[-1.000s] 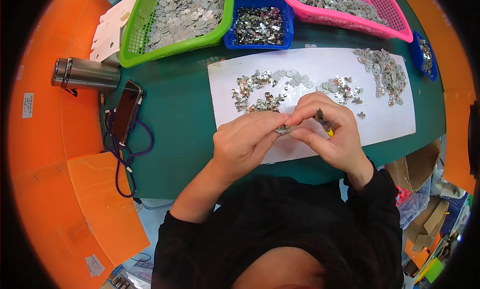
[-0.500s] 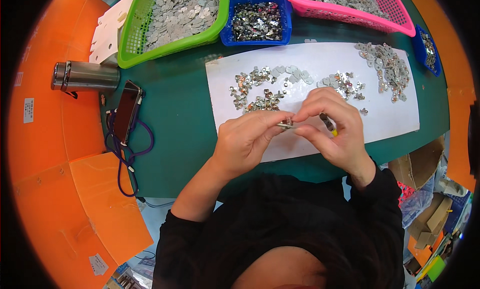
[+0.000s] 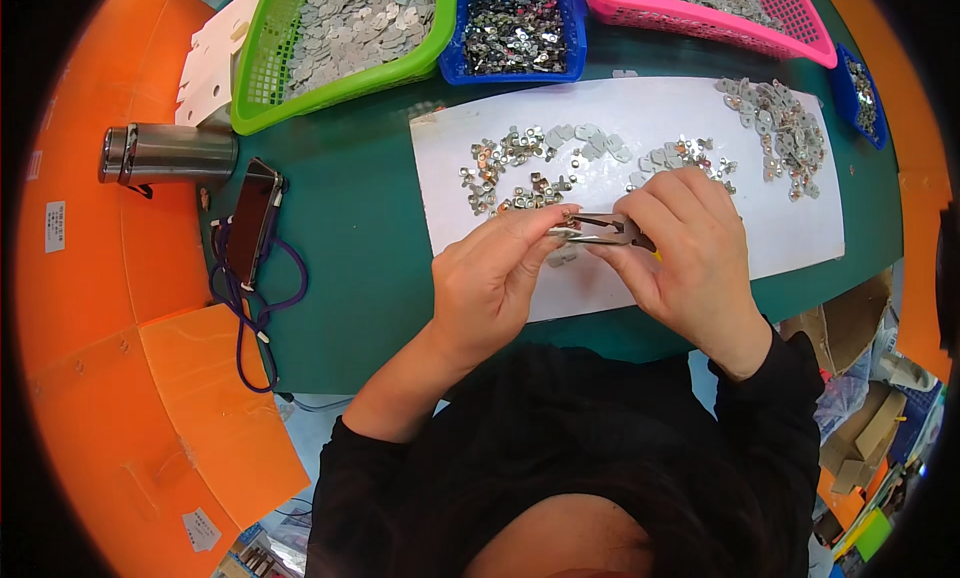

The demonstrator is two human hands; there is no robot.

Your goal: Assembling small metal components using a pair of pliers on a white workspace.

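Note:
My right hand (image 3: 695,258) is closed around a pair of pliers (image 3: 622,232) with a bit of yellow on the handle. The jaws point left and stand apart at the fingertips of my left hand (image 3: 490,278). There my left thumb and forefinger pinch a small metal piece (image 3: 570,221), mostly hidden by the fingers and jaws. Below both hands lies a white board (image 3: 600,295). Beyond my left hand is a heap of small shiny metal parts (image 3: 530,193). Flat grey plates (image 3: 590,140) lie beside it, and another small heap (image 3: 665,160) sits just past my right hand.
A green basket (image 3: 340,106) of grey plates, a blue bin (image 3: 510,78) of shiny parts and a pink basket (image 3: 700,40) line the far side. More pieces (image 3: 785,133) lie at the board's far right. A steel flask (image 3: 180,152) and a corded phone (image 3: 253,223) are left.
The pliers have swung from within my right palm to point at the piece in my left fingers. A grey plate now shows on the board just below the jaws.

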